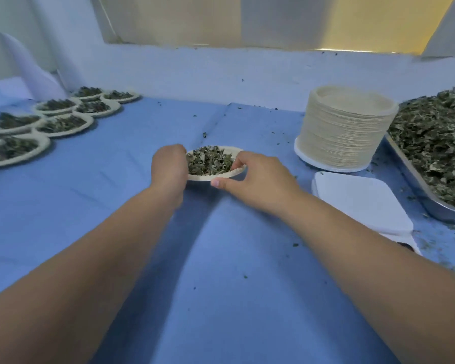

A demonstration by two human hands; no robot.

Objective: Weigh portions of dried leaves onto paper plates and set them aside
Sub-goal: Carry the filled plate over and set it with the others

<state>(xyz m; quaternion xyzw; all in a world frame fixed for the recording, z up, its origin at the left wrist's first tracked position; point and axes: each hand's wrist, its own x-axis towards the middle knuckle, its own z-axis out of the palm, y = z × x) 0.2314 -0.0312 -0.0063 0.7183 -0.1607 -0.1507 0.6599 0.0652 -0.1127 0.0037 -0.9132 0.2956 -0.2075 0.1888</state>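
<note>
A small paper plate (pixel 222 176) heaped with dried green leaves (pixel 209 160) is held over the middle of the blue table cover. My left hand (pixel 168 170) grips its left rim. My right hand (pixel 255 177) pinches its right rim, fingers over the edge and thumb beneath. A white scale (pixel 363 200) lies bare to the right. Behind it stands a tall stack of empty paper plates (pixel 346 130). A metal tray (pixel 431 203) piled with loose dried leaves (pixel 436 143) sits at the far right.
Several filled plates (pixel 63 123) lie in rows at the far left. A white wall (pixel 221 72) bounds the table's back edge, with folded white sheets (pixel 34 67) leaning at the back left. Leaf crumbs are scattered on the blue cover (pixel 221 285).
</note>
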